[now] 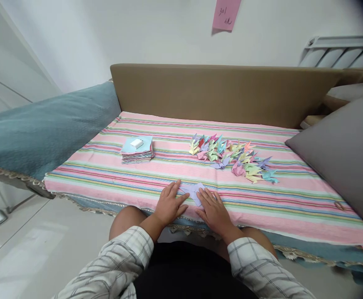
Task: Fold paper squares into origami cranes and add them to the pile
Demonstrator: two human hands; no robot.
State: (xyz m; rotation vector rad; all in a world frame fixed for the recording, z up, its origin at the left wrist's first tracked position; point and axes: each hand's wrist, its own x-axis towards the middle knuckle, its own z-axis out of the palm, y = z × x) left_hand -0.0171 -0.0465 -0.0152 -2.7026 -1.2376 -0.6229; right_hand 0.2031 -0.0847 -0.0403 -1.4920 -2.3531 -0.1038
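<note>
A partly folded piece of lilac origami paper [194, 189] lies flat on the striped cloth near the front edge. My left hand [170, 204] rests at its left side with fingers stretched out, the forefinger by the paper's pointed left end and the thumb at its lower edge. From the right, my right hand [214, 209] lies flat, its fingertips over the paper's right part and hiding some of it. Beyond the hands sits a cluster of folded paper cranes [221, 151] in many colours. To the left stands a stack of square paper sheets [137, 155].
A small white block [137, 143] tops the stack. The striped cloth [94, 172] covers a sofa seat with a brown backrest [206, 95]. A grey cushion [340, 153] leans at right; a small brown object [339, 205] lies near it. A pink note [226, 15] hangs on the wall.
</note>
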